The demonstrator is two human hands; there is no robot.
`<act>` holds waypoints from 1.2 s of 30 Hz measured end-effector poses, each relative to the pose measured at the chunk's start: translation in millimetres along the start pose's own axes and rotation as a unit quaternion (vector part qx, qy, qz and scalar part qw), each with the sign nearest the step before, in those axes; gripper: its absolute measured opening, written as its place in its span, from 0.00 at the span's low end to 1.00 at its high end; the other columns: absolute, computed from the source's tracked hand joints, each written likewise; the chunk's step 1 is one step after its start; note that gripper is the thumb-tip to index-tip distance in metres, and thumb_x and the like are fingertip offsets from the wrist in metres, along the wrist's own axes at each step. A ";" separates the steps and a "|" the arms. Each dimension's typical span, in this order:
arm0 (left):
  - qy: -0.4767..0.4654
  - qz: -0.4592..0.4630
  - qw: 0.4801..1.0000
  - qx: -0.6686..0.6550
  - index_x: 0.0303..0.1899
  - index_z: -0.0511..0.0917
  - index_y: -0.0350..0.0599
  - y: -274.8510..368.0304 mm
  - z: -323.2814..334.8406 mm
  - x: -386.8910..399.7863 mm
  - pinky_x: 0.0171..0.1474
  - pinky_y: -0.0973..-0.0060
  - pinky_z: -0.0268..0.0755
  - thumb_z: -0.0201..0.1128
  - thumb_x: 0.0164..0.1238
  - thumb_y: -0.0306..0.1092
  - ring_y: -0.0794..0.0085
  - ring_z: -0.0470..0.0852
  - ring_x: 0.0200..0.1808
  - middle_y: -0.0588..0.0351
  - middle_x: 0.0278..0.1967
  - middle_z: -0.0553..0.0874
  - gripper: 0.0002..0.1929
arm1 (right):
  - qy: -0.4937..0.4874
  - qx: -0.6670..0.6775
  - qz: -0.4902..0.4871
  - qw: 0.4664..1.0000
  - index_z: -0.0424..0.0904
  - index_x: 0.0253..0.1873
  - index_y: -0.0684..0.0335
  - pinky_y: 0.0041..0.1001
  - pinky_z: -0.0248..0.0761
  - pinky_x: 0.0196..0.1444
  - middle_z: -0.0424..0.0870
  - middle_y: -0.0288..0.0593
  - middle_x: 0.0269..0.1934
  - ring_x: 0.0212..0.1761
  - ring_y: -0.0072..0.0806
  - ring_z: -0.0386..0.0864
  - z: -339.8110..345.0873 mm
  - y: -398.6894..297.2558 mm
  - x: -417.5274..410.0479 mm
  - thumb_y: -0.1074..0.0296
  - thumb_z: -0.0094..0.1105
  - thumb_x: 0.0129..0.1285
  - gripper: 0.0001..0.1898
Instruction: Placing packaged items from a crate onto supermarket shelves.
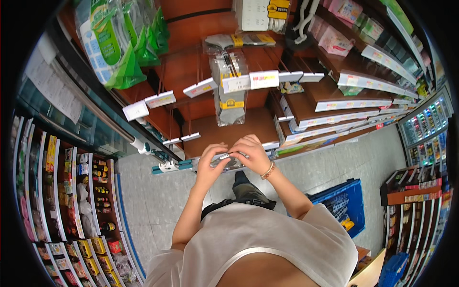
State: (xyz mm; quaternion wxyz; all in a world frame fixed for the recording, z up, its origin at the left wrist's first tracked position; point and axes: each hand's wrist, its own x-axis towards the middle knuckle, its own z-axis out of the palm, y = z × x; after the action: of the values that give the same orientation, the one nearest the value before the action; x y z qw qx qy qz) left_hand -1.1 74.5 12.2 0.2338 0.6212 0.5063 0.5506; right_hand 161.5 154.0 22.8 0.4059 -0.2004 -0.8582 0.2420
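My left hand [211, 163] and my right hand [251, 152] meet at the front of a display shelf. Between their fingertips is a small item with a white strip [225, 156]; its exact kind is hard to tell, as the fingers cover much of it. Something grey in clear plastic [235, 164] shows just below, partly hidden by my right hand. Beyond my hands, packs of grey socks [231, 113] in clear wrap with yellow bands hang from a hook. A white price-tag holder [236, 84] sits at that hook's front end.
Hooks with tag holders [160, 99] project towards me. Green-and-clear packs [107, 43] hang at upper left and a power strip [255, 16] at the top. Stocked shelves [333, 122] run right. A blue crate [355, 204] with goods stands on the floor; grocery shelving [75, 193] is left.
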 end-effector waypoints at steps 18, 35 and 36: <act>0.088 0.001 0.988 -0.130 0.33 0.77 0.33 -60.0 24.8 162.7 0.43 0.79 0.68 0.63 0.50 0.20 0.74 0.76 0.39 0.55 0.34 0.78 0.07 | 0.084 0.218 0.033 0.972 0.76 0.38 0.66 0.27 0.69 0.40 0.77 0.42 0.34 0.35 0.31 0.75 -13.4 141.0 109.1 0.74 0.67 0.48 0.12; 0.167 0.070 0.980 -0.077 0.32 0.75 0.36 -49.5 39.2 186.2 0.39 0.81 0.65 0.61 0.54 0.19 0.75 0.74 0.35 0.56 0.32 0.75 0.05 | 0.126 0.232 0.015 0.964 0.73 0.39 0.60 0.24 0.70 0.37 0.76 0.41 0.33 0.35 0.30 0.76 -11.1 131.6 133.1 0.77 0.63 0.51 0.12; 0.170 0.063 0.981 -0.074 0.33 0.75 0.36 -49.3 39.5 186.9 0.39 0.81 0.65 0.61 0.55 0.18 0.75 0.73 0.35 0.56 0.32 0.74 0.05 | 0.113 0.256 0.038 0.959 0.73 0.40 0.61 0.25 0.70 0.39 0.76 0.41 0.35 0.36 0.30 0.77 -9.8 132.8 133.1 0.77 0.64 0.50 0.12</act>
State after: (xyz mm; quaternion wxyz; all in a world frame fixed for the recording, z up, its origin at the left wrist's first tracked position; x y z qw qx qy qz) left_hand -5.3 269.5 42.7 0.1545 0.5297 0.4564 0.6980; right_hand 110.3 334.9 31.2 0.5283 -0.1477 -0.7079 0.4449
